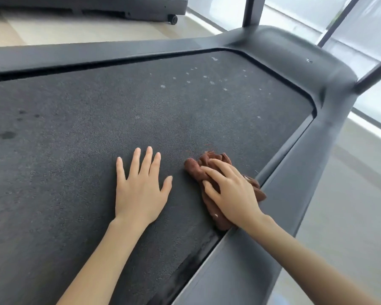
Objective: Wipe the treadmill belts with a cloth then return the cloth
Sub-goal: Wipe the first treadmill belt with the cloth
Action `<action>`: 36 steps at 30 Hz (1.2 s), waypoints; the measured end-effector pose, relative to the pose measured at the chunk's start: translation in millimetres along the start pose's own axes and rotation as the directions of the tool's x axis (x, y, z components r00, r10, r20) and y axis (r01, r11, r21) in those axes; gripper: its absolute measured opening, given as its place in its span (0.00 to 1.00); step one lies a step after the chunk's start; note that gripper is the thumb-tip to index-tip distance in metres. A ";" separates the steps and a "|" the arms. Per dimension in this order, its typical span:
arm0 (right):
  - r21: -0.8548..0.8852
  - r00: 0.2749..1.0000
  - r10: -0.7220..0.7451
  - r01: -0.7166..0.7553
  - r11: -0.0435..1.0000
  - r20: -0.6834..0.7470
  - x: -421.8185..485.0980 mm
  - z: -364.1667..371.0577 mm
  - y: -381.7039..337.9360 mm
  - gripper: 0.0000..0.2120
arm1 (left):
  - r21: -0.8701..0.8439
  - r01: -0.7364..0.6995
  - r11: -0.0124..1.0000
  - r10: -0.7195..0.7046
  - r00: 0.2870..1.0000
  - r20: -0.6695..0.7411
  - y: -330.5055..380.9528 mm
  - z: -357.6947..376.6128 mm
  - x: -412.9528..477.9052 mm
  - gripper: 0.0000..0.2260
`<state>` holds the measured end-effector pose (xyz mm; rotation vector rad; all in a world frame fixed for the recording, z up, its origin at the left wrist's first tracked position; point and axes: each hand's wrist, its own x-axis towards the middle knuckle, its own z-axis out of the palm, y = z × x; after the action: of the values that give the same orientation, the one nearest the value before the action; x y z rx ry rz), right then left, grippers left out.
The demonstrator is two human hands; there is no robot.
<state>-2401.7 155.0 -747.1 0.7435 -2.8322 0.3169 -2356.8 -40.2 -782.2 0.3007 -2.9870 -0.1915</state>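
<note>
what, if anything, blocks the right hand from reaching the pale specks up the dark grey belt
Nothing, probably: only bare belt lies between the right hand, gripping the crumpled brown cloth, and the specks.

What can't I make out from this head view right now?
Head view only:
- belt under the cloth and right hand: covered by them.
- belt's left stretch: cut off by the frame edge.
- second treadmill: cropped by the top edge.
- pale specks on the belt: too small to identify.

R grip (233,194) holds cloth (204,165) on belt (75,155) nr rail (295,172); L grip (141,192) flat; pale specks (207,81), maybe dust.
</note>
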 end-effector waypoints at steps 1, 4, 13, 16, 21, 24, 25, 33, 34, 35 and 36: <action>-0.011 1.000 -0.006 0.006 1.000 -0.005 -1.9 0.1 1.2 0.13 | -0.007 -0.002 1.000 0.002 1.000 0.001 0.4 -0.2 0.0 0.30; -0.002 1.000 -0.023 0.023 1.000 -0.012 8.8 4.9 4.8 0.14 | -0.010 -0.005 1.000 0.005 1.000 -0.013 1.4 -1.6 0.8 0.28; 0.018 1.000 0.012 -0.012 1.000 -0.001 127.0 34.9 33.6 0.15 | -0.012 0.022 1.000 -0.021 0.999 0.030 1.5 -6.0 1.0 0.31; 0.042 1.000 0.001 -0.002 0.999 0.003 176.2 44.9 42.6 0.16 | -0.029 0.037 0.999 -0.037 0.999 0.022 1.4 -5.8 0.1 0.30; 0.072 0.997 -0.057 0.061 0.996 -0.057 216.9 60.0 51.1 0.16 | -0.050 0.045 0.998 -0.044 0.999 0.028 2.4 -7.5 0.7 0.28; 0.070 0.989 -0.117 0.124 0.990 -0.092 217.6 66.0 55.6 0.17 | -0.062 0.050 0.997 -0.047 0.998 0.041 5.0 -9.5 1.4 0.27; 0.071 0.988 -0.125 0.131 0.989 -0.085 217.0 65.6 56.4 0.18 | -0.065 0.059 0.996 -0.055 0.997 0.055 5.9 -10.7 1.9 0.26; 0.016 0.932 -0.344 0.345 0.939 0.111 175.4 38.9 71.9 0.20 | -0.026 0.146 0.989 -0.142 0.982 0.123 17.7 -18.4 3.2 0.26; 0.027 0.917 -0.377 0.377 0.926 0.130 165.3 33.4 78.3 0.20 | -0.012 0.159 0.987 -0.157 0.980 0.122 20.8 -17.1 3.4 0.26; 0.039 0.903 -0.404 0.403 0.914 0.148 154.2 27.5 86.1 0.20 | 0.000 0.173 0.985 -0.172 0.978 0.116 24.3 -15.4 4.1 0.26; 0.047 0.892 -0.424 0.422 0.905 0.155 142.5 21.5 94.7 0.19 | 0.000 0.192 0.981 -0.191 0.976 0.109 27.7 -13.8 5.9 0.27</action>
<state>-2573.8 164.5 -748.1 1.4151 -2.7080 0.2098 -2365.7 -16.1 -764.1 0.5965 -3.0601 -0.2512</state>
